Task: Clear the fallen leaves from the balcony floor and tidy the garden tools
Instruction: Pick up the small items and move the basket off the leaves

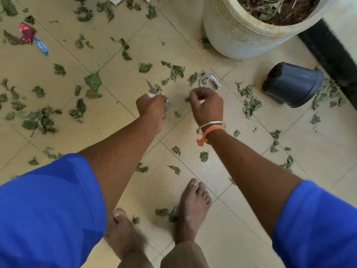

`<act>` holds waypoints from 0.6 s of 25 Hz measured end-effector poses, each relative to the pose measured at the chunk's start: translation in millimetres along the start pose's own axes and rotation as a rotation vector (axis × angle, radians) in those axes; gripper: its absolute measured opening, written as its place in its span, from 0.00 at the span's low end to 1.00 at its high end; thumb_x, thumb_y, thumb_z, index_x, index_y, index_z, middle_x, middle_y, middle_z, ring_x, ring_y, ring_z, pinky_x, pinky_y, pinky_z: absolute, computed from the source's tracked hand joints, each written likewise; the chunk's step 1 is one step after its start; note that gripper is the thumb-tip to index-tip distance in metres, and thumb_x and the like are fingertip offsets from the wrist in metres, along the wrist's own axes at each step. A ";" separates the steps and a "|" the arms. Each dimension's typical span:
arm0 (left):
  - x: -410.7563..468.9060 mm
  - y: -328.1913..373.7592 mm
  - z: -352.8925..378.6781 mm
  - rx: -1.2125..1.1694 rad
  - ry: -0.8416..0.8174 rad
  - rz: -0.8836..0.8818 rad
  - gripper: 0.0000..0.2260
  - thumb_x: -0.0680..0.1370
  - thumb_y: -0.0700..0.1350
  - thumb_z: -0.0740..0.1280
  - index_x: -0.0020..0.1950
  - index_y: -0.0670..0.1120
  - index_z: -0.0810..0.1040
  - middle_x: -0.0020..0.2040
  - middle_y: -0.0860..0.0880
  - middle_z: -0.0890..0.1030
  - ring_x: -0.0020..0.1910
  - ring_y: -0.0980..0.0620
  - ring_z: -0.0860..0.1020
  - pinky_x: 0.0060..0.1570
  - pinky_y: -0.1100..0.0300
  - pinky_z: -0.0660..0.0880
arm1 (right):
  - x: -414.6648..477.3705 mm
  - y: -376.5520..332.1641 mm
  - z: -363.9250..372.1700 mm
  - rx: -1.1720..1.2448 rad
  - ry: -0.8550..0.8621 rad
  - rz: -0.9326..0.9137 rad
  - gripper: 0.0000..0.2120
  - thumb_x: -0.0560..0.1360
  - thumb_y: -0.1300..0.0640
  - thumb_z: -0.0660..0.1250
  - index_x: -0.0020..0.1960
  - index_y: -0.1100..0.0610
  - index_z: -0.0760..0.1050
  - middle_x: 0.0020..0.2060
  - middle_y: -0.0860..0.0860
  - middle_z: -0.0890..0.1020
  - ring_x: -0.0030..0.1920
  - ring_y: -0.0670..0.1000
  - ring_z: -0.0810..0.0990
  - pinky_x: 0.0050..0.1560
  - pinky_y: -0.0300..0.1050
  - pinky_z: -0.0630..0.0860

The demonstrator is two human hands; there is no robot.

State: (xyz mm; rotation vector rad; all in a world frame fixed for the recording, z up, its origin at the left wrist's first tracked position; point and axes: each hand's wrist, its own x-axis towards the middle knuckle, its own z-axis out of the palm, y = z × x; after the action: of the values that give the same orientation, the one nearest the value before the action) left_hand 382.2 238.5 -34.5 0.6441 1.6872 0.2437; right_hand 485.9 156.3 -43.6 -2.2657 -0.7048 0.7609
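Observation:
Several dry green leaves [93, 81] lie scattered over the beige tiled balcony floor [241, 144]. My left hand [151, 106] is curled in a fist around scraps of litter, with white and red bits showing at its edges. To its right, my right hand [207, 104] hangs above the tiles with fingers curled, and I cannot tell whether it holds anything. A torn white paper scrap [209, 80] lies on the floor just beyond the right hand. No garden tools are in view.
A large white planter [237, 31] with soil stands at the back right. A small dark pot [293, 84] lies tipped over beside a black wall base [332, 55]. Red and blue wrappers [31, 35] lie far left. My bare feet [193, 206] stand on the tiles below.

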 end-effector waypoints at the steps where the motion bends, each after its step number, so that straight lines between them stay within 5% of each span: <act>1: 0.8 -0.5 -2.6 0.023 -0.038 -0.010 0.08 0.76 0.37 0.71 0.38 0.43 0.77 0.29 0.49 0.75 0.19 0.57 0.66 0.22 0.65 0.60 | 12.3 8.2 -4.0 -0.219 -0.007 0.011 0.11 0.76 0.52 0.68 0.56 0.52 0.82 0.64 0.54 0.78 0.64 0.54 0.75 0.66 0.48 0.70; 3: 0.3 -4.3 -9.8 0.060 -0.113 -0.033 0.10 0.77 0.42 0.72 0.38 0.44 0.75 0.29 0.49 0.73 0.20 0.57 0.64 0.22 0.64 0.59 | 37.3 24.5 -8.3 -0.551 -0.134 0.058 0.17 0.76 0.50 0.67 0.64 0.47 0.78 0.78 0.55 0.57 0.78 0.59 0.53 0.74 0.55 0.56; 5: -0.6 -11.4 -17.9 0.093 -0.157 -0.048 0.13 0.77 0.48 0.73 0.38 0.44 0.73 0.30 0.49 0.71 0.20 0.56 0.63 0.23 0.62 0.58 | 55.4 32.0 -5.0 -0.691 -0.300 0.051 0.22 0.77 0.53 0.66 0.71 0.51 0.72 0.79 0.57 0.51 0.79 0.61 0.48 0.76 0.57 0.48; 8: -3.6 -18.4 -28.2 0.069 -0.101 -0.121 0.18 0.76 0.59 0.71 0.43 0.44 0.74 0.34 0.48 0.72 0.21 0.55 0.63 0.22 0.63 0.60 | 61.5 28.1 -3.9 -0.676 -0.344 0.095 0.28 0.77 0.60 0.63 0.76 0.60 0.63 0.74 0.59 0.65 0.71 0.63 0.65 0.72 0.53 0.63; 12: -13.8 -8.4 -36.9 -0.138 -0.085 -0.253 0.45 0.65 0.73 0.65 0.69 0.40 0.74 0.44 0.45 0.77 0.31 0.52 0.73 0.26 0.65 0.68 | 22.5 -11.3 -16.6 -0.328 -0.172 0.121 0.18 0.79 0.62 0.64 0.69 0.60 0.74 0.65 0.56 0.77 0.64 0.57 0.76 0.59 0.39 0.68; 15: -36.9 15.1 -39.5 -0.220 -0.038 -0.258 0.43 0.65 0.71 0.67 0.70 0.43 0.74 0.58 0.38 0.80 0.48 0.46 0.80 0.38 0.59 0.72 | -18.5 -58.8 -18.8 -0.149 -0.157 -0.012 0.11 0.77 0.61 0.68 0.57 0.59 0.83 0.53 0.56 0.85 0.54 0.54 0.83 0.57 0.37 0.72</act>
State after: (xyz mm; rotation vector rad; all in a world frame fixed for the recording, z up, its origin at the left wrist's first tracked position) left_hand 352.1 238.5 12.9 0.2630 1.6590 0.2264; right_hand 469.5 175.3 15.7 -2.3505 -0.8734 0.9157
